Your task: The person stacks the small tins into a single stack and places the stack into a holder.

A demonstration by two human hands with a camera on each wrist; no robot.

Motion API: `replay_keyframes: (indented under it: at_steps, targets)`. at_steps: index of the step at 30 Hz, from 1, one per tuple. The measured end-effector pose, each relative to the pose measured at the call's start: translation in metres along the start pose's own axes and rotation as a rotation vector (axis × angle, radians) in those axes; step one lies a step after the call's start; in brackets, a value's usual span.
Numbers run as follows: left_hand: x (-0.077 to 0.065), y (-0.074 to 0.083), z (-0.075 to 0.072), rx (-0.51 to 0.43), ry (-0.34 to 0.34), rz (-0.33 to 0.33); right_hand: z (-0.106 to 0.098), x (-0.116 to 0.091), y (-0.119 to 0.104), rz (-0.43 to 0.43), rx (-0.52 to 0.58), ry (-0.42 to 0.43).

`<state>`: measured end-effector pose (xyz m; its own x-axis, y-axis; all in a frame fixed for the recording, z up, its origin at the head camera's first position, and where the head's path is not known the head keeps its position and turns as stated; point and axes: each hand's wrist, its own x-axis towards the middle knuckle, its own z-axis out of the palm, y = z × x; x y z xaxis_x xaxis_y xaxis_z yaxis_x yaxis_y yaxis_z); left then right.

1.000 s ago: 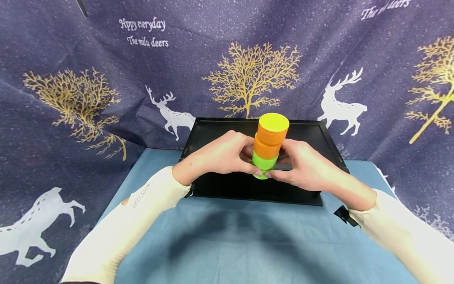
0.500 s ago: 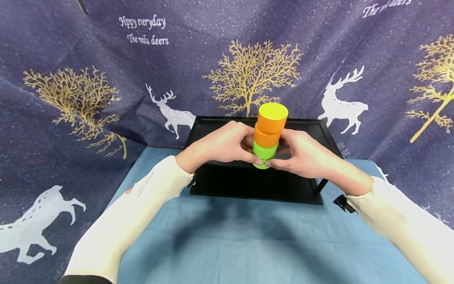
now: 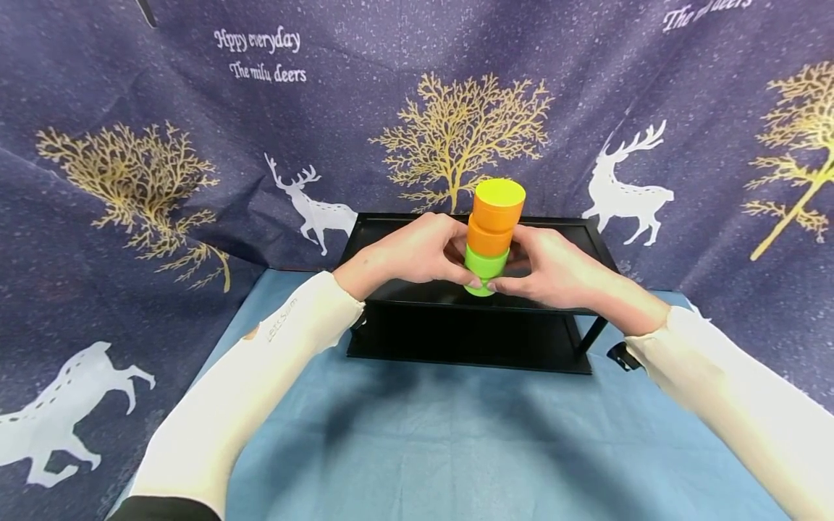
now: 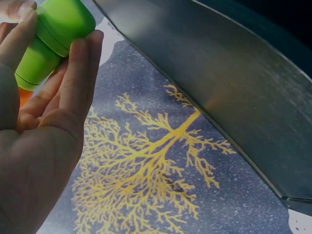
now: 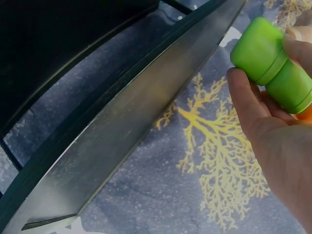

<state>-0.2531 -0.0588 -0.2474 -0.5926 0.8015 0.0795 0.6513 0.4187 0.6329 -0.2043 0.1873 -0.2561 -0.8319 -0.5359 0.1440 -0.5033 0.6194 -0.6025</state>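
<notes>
An upright stack of cup-like pieces (image 3: 490,240), slightly tilted, is held between both hands in the head view. It is orange with a yellow top above, and green below. My left hand (image 3: 426,250) grips its left side, the thumb on the lowest green piece. From the right, my right hand (image 3: 554,268) grips the same stack, its thumb near the other thumb. Both wrist views show the green pieces (image 4: 63,24) (image 5: 261,51) between thumb and fingers. The stack is over the upper shelf of a black rack (image 3: 404,289); whether its lower end touches the shelf, I cannot tell.
The two-level black rack has a lower shelf (image 3: 462,336) and a slanted right post (image 3: 591,335). It stands on a table with a blue cloth (image 3: 423,434). Behind hangs a dark blue printed curtain (image 3: 365,108) with trees and deer.
Both hands have raised the stack together, from in front of the rack to over its upper shelf. Their grip looks the same throughout.
</notes>
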Motion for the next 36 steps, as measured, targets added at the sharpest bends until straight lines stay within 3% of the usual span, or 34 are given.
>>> replay_keyframes:
  at_steps: [36]
  targets:
    - [0.026,-0.034,0.003,0.031,0.006,-0.082,0.009,0.027,0.035,0.016,0.025,-0.009]
